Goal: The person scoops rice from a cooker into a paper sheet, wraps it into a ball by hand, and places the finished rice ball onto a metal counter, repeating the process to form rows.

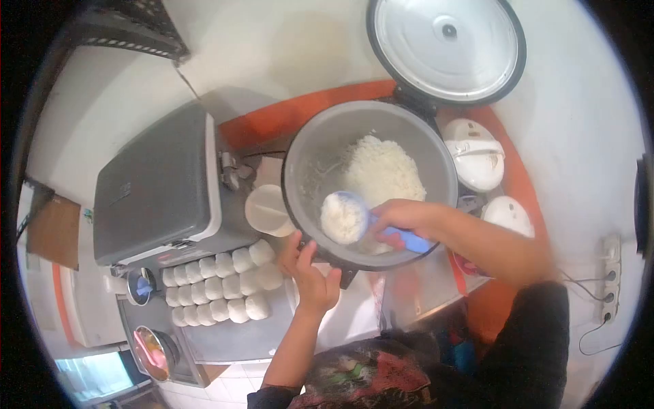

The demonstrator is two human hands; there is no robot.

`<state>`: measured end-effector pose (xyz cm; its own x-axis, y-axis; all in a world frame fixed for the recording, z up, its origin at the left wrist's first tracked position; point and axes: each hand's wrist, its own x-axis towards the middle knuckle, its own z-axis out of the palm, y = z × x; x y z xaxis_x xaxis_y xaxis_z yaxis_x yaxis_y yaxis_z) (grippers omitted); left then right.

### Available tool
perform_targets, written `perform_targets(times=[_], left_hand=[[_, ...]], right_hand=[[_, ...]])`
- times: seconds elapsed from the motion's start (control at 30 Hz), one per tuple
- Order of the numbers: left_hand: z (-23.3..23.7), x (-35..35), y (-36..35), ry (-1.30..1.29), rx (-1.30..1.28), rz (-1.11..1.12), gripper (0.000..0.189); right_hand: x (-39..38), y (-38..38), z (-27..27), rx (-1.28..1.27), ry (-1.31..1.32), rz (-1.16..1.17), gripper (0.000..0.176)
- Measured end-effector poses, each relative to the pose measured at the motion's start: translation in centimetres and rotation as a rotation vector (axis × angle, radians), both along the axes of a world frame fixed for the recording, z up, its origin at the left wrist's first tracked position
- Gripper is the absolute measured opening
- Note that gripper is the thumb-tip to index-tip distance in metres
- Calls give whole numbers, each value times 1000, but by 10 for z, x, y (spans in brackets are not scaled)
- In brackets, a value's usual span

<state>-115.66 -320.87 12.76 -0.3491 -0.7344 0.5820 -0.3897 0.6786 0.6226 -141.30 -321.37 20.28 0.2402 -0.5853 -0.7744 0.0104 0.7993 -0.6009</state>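
Note:
My right hand (402, 218) is closed around the blue handle of a rice scoop (413, 241). Its rounded bowl is heaped with white rice and hangs over the inside of a large grey rice cooker pot (310, 129). A mound of cooked rice (385, 167) lies at the far right of the pot, with grains stuck to the wall. Just outside the near-left rim is my left hand (313, 279), fingers spread and holding nothing. A pale round container (268, 210) stands against the pot's left side.
Rows of white rounded packets (218, 279) sit on the table at left, before a grey cooler box (160, 184). The cooker's lid (446, 41) stands open behind. Two white lidded appliances (475, 157) are at right. Metal bowls (155, 353) stand far left.

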Motion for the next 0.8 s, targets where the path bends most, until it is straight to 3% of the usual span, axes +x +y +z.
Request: perform_targets(times=[0.1, 0.2, 0.33, 0.43, 0.5, 0.63, 0.7, 0.8], left_hand=[[-51, 30, 9, 227, -113, -94, 54], [-86, 67, 30, 106, -6, 8, 50], [-127, 114, 39, -234, 238, -179, 46], [-156, 137, 48, -445, 352, -287, 59], [-158, 143, 48, -485, 343, -396, 92], [-135, 142, 46, -821, 364, -541, 124], [-149, 143, 46, -871, 331, -553, 132], [-152, 141, 47, -897, 371, -523, 135]], right_hand=[[-8, 13, 12, -23, -179, -151, 21], [-14, 38, 20, -120, -256, -285, 27], [7, 85, 50, -180, -284, -360, 26], [37, 125, 32, -158, -290, -340, 27], [67, 151, 16, -97, -292, -331, 29], [128, 185, -31, 62, -288, -386, 35], [150, 197, -102, -69, -197, -359, 54], [192, 216, -243, -1021, 912, 5, 67]])
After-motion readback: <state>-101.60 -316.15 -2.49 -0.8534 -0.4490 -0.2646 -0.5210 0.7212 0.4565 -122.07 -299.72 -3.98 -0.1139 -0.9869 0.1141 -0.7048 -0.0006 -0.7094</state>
